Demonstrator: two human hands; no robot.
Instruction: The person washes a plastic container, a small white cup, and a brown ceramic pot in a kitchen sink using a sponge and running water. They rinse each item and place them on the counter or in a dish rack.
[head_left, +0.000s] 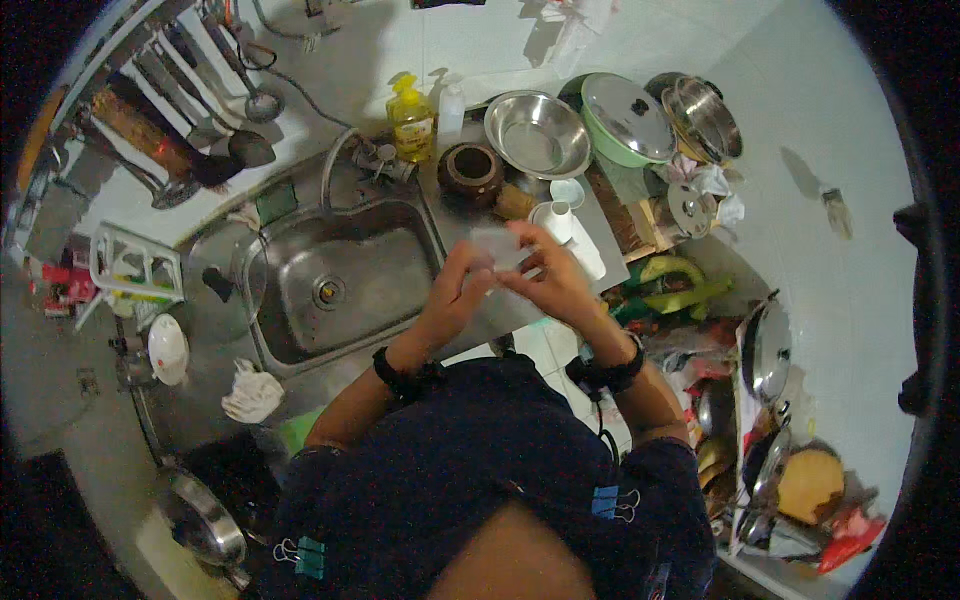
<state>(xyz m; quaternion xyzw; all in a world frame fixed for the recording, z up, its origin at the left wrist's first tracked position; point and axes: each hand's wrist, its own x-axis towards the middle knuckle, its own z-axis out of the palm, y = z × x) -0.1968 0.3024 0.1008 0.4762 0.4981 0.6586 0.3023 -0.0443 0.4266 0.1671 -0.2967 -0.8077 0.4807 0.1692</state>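
A small whitish, translucent piece (496, 246), too blurred to name more exactly, is held between my two hands over the counter. My left hand (457, 285) grips it from the left with thumb and fingers. On the other side, my right hand (559, 281) pinches it, fingers curled. Just beyond my right hand stand a white plastic container with a round neck (556, 217) and a white flat piece (591, 259) beside it. A round pale lid or dish (567, 193) lies behind them. Farther back is a dark brown jar (470, 176).
A stainless steel sink (352, 292) lies to my left. Along the wall stand a yellow pump bottle (411, 124), a steel basin (538, 135) and a green lidded pot (628, 120). Ladles (262, 105) hang at upper left. A crumpled white cloth (253, 391) rests near the sink.
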